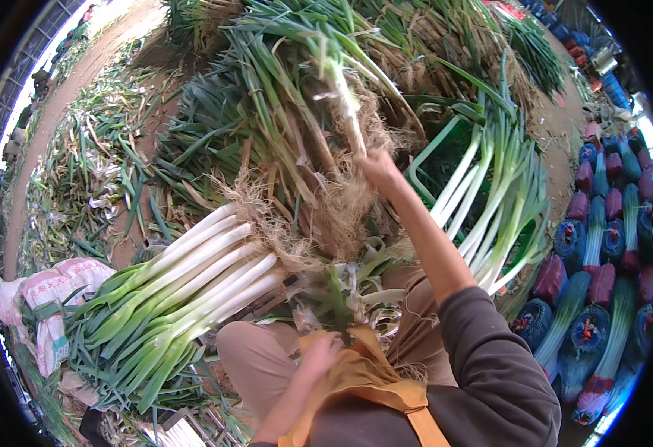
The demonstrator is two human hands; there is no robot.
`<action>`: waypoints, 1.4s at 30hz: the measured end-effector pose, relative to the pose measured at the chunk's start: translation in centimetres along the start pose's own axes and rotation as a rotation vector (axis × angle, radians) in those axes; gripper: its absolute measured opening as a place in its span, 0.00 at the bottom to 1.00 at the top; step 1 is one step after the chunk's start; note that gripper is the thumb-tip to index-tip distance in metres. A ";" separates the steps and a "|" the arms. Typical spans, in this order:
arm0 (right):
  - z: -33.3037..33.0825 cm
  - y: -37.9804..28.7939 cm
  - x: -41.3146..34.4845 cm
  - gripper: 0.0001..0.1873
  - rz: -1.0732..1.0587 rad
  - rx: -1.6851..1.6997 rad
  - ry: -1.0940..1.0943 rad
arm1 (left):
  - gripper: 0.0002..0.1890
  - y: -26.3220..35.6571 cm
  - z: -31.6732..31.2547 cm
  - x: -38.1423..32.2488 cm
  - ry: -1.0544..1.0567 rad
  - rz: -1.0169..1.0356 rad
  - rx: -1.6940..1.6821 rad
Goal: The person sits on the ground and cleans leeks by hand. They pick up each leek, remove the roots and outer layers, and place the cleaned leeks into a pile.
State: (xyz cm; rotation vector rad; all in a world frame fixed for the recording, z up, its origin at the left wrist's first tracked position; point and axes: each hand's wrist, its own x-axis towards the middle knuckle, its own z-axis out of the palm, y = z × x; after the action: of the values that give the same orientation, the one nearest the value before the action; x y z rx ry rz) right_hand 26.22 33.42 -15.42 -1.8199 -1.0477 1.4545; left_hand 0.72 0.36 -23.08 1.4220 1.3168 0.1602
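My right hand [379, 170] reaches forward over the pile and grips the lower end of a long green onion [344, 92], which is blurred and points away from me with its leaves at the far end. My left hand [322, 353] is blurred too, low over my lap beside the yellow apron [368, 385]; its fingers cannot be made out well. To the left lies a row of white-stemmed green onions [209, 268], roots towards the middle, leaves towards me. More clean stalks [474, 190] rest across a green plastic crate [435, 145] on the right.
Ahead is a heap of soil-brown, untrimmed green onions [293, 112] with tangled roots [343, 223]. Leaf scraps [89, 162] cover the ground at left. A white woven sack [61, 296] bearing writing lies at far left. Wrapped onion bundles [595, 324] are lined up along the right.
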 end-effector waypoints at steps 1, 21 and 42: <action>0.1 1.2 -3.3 0.13 -0.064 -0.021 -0.050 | 0.17 0.2 -0.1 0.1 0.025 0.008 -0.019; 3.0 19.8 -37.5 0.15 -0.009 0.335 -0.249 | 0.15 16.6 -5.7 11.1 0.276 0.309 -1.225; 5.7 20.9 -38.6 0.06 -0.453 -0.016 0.063 | 0.12 21.0 -10.5 -2.2 0.523 0.464 -1.179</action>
State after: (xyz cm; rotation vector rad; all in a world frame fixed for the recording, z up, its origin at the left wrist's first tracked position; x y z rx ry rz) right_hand 21.48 -10.57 -14.07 -1.4982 -1.3363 1.1108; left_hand 5.02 10.60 -2.22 0.6091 0.9277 1.4371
